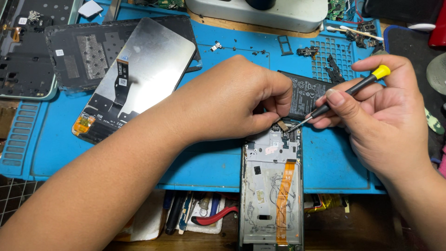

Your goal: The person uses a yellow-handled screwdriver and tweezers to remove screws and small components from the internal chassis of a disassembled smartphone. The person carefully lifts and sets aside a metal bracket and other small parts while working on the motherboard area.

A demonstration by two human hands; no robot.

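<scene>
A phone repair workshop, seen at bench level. A blue silicone work mat (55,148) with moulded parts compartments covers the bench; on it lie a detached display panel (139,74) with its flex cable, a dark rear cover (83,56), a flat battery (304,95), loose screws and small brackets (306,51). An opened phone frame (272,195) shows an orange ribbon cable. A fine screwdriver (348,90) with a yellow cap, cotton swabs (355,31) and circuit boards (339,9) complete the setting
</scene>
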